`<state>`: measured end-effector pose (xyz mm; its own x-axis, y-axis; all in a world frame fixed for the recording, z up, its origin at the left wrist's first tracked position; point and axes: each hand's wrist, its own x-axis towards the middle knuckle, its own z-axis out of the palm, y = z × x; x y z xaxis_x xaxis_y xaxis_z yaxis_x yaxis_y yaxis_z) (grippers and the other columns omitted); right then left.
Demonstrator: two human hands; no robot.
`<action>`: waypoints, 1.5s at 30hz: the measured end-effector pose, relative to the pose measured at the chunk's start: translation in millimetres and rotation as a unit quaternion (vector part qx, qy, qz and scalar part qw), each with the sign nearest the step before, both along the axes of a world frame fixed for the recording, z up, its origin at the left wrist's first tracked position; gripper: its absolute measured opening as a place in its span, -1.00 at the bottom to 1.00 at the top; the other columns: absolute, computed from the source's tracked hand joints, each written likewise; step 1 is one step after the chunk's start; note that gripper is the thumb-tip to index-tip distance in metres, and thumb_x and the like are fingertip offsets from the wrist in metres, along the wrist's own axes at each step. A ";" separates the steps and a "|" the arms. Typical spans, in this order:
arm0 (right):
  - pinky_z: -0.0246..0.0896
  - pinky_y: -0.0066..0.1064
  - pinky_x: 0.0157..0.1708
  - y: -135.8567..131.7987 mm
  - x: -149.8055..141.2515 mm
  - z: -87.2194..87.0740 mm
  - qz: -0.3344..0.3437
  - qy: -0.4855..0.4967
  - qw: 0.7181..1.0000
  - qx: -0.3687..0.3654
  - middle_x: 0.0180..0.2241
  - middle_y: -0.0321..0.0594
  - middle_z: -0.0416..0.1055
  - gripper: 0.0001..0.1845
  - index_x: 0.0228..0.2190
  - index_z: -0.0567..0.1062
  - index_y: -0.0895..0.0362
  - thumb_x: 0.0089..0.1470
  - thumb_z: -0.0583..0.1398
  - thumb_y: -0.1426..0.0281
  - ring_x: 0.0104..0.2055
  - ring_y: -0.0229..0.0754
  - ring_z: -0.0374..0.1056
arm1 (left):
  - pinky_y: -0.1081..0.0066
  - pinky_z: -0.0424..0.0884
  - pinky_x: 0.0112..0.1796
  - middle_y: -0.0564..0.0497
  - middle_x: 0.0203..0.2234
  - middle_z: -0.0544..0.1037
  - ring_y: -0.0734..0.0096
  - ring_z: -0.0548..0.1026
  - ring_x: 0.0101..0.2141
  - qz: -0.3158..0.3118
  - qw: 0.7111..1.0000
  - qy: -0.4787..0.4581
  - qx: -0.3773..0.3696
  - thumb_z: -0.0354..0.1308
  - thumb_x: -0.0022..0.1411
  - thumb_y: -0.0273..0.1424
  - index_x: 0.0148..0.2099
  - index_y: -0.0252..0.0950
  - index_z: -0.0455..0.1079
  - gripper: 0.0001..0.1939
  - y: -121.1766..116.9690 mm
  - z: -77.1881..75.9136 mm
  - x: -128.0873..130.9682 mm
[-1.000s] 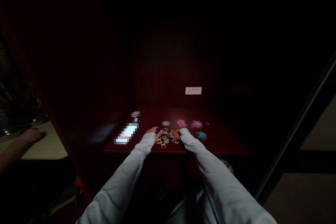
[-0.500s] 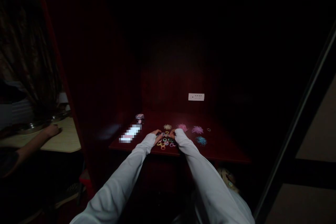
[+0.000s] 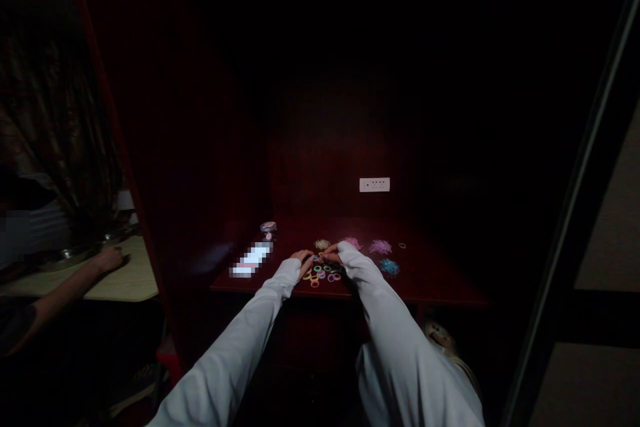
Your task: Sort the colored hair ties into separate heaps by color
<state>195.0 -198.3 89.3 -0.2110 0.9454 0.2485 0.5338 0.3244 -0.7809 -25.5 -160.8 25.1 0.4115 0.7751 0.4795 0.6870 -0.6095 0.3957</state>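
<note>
Over the dark red desktop, my left hand (image 3: 302,261) and my right hand (image 3: 331,255) are close together, fingers bent in towards each other. Both look closed, with something small and pale at the fingertips that is too small to make out. Just in front of them several coloured ring-shaped hair ties (image 3: 321,274) lie loose, in green, yellow, pink and purple. Behind the hands is a cream pile of small bands or strips (image 3: 321,243). My right wrist partly covers a pink pile (image 3: 353,242).
To the right are a purple pile (image 3: 381,247), a blue pile (image 3: 390,267) and a lone ring (image 3: 402,245). A blurred bright panel (image 3: 251,260) and a small round container (image 3: 269,227) lie left. Another person's hand (image 3: 111,257) rests on a pale table (image 3: 143,273).
My right hand has come nearer to my left, and their fingertips now almost meet above the hair ties. The camera view has shifted slightly.
</note>
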 end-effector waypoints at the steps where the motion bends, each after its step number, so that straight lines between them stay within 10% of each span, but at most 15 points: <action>1: 0.35 -0.41 -0.29 1.7 1.0 -3.1 -0.006 0.018 1.000 -0.020 -0.43 -0.20 0.61 -0.84 -0.40 0.69 0.15 0.11 0.36 0.30 -0.39 -0.20 0.45 | 0.28 0.42 0.22 -0.07 0.05 0.65 0.25 0.56 0.10 0.003 1.000 -0.005 0.007 -0.05 0.52 -0.28 0.11 -0.21 0.50 -0.66 0.8 -1.0 0.1; 17: 0.33 -0.38 -0.04 -9.5 49.7 -6.0 -0.167 -0.177 0.967 0.071 -0.09 -0.13 0.68 -0.72 -0.07 0.68 0.05 0.23 0.23 0.36 -0.07 -0.09 0.53 | 0.23 0.42 0.18 -0.05 -0.05 0.69 0.18 0.57 0.04 0.019 0.996 -0.083 -0.040 0.06 0.44 -0.36 -0.05 -0.19 0.56 -0.76 25.8 2.9 -3.6; 26: 0.23 -0.47 -0.32 -8.8 11.4 -1.1 -0.077 -0.147 0.985 0.035 -0.29 -0.24 0.65 -0.76 -0.16 0.71 0.07 0.17 0.30 0.30 -0.30 -0.20 0.48 | 0.22 0.44 0.10 -0.02 -0.13 0.69 0.17 0.53 -0.06 0.035 0.995 -0.084 -0.045 0.24 0.29 -0.34 -0.25 -0.20 0.56 -0.90 25.4 1.3 -8.0; 45: 0.24 -0.40 -0.06 -25.8 -28.6 8.1 -0.053 -0.334 0.940 0.052 -0.09 -0.08 0.68 -0.75 -0.11 0.71 0.09 0.27 0.27 0.31 -0.02 -0.06 0.54 | 0.25 0.40 0.05 -0.02 -0.13 0.65 0.19 0.46 -0.08 -0.008 0.998 -0.058 -0.035 0.25 0.37 -0.22 -0.30 -0.18 0.52 -0.80 15.6 -6.3 -5.8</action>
